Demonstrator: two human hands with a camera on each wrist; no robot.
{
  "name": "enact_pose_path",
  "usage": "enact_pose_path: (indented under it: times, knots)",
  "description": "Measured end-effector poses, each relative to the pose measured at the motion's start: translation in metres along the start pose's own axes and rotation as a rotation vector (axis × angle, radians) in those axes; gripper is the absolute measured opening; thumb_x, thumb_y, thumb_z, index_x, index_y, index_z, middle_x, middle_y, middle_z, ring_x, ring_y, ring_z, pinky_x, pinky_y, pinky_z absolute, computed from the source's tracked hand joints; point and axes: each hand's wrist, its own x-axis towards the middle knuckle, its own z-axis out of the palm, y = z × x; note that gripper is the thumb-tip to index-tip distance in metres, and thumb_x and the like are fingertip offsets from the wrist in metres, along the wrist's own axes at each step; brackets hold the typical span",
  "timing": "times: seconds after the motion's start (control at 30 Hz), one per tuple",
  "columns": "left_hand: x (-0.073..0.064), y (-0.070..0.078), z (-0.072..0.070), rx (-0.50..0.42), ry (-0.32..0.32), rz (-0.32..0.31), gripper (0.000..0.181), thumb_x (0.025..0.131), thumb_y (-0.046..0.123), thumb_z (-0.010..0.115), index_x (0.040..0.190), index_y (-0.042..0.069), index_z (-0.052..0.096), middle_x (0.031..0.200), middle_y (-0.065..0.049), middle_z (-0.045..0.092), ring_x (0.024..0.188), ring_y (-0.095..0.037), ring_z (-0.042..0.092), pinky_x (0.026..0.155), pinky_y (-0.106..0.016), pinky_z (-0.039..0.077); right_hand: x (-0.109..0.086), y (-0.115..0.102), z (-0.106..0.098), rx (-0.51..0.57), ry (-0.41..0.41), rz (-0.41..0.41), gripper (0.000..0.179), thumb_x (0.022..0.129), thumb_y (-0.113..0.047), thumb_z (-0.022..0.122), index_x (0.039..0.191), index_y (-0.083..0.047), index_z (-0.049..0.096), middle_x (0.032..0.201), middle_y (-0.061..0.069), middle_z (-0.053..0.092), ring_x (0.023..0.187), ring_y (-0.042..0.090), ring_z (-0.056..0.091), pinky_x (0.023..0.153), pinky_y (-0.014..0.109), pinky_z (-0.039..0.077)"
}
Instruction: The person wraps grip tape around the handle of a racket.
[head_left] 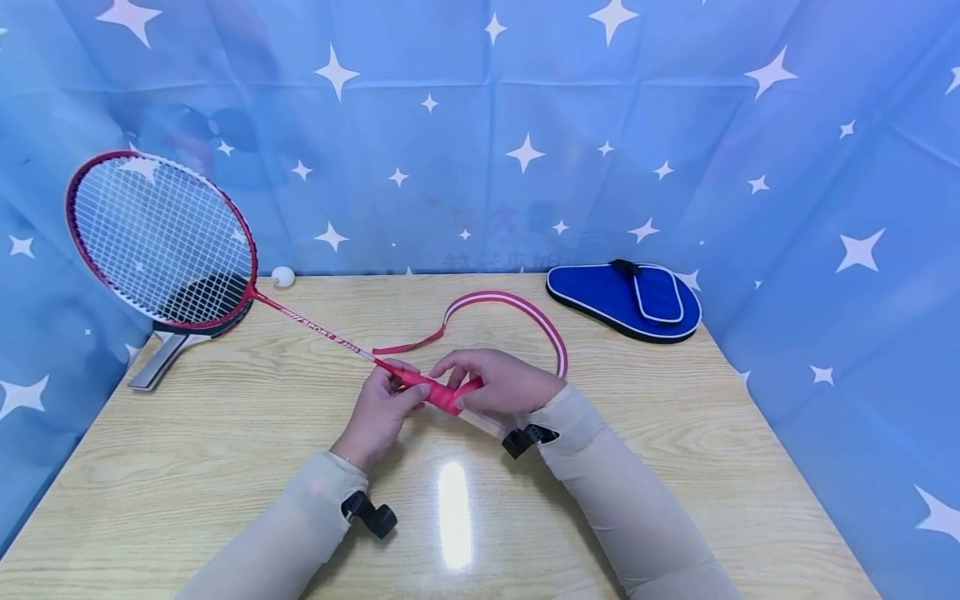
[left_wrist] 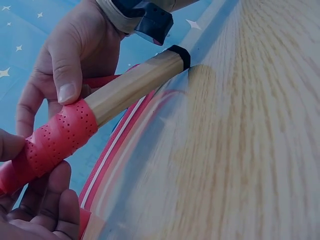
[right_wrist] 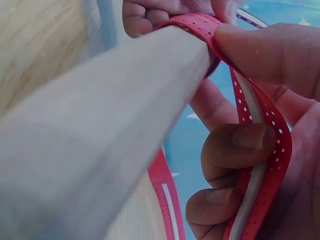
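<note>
A red and white badminton racket (head_left: 255, 258) slants across the table, its strung head up at the left. Perforated red grip tape (left_wrist: 65, 127) spirals round the upper part of its handle; the lower part is bare wood (left_wrist: 135, 82) ending in a black cap. My left hand (head_left: 381, 417) holds the wrapped part between thumb and fingers. With my right hand (head_left: 502, 379) I pinch the tape at the edge of the wrapping, thumb pressed on it. More tape (right_wrist: 285, 140), with a white backing strip, runs through the right fingers. Its loose tail (head_left: 551, 329) curves over the table behind the hands.
A table tennis paddle (head_left: 161, 360) lies at the left, partly behind the racket head. Near the back edge of the wooden table (head_left: 600, 517) sits a white ball (head_left: 282, 276). A blue paddle case (head_left: 600, 293) lies at the back right. Starred blue cloth (head_left: 450, 125) hangs around the table.
</note>
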Motion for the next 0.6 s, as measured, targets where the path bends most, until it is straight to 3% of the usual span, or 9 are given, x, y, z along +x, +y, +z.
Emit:
enact_pose_path:
  times: [0.37,0.6]
  knots:
    - [-0.0014,0.0019,0.0007,0.001,0.000,0.008,0.029,0.095,-0.003,0.066,0.120,0.003,0.052,0.107,-0.008,0.062,0.095,-0.020,0.063,0.083,-0.028,0.060,0.0009,0.0061,-0.0042,0.005,0.022,-0.006,0.044,0.094,-0.008,0.075,0.136,-0.017,0.064,0.089,0.001,0.064,0.078,0.018,0.057,0.071,0.030,0.052]
    - [-0.0013,0.0016,0.0002,-0.025,-0.005,0.013,0.030,0.094,-0.005,0.064,0.120,0.003,0.052,0.108,-0.008,0.061,0.094,-0.018,0.062,0.083,-0.025,0.059,0.0007,0.0055,-0.0019,0.039,-0.006,0.024,0.049,0.095,-0.007,0.074,0.140,-0.026,0.066,0.106,-0.007,0.072,0.092,0.017,0.064,0.078,0.032,0.055]
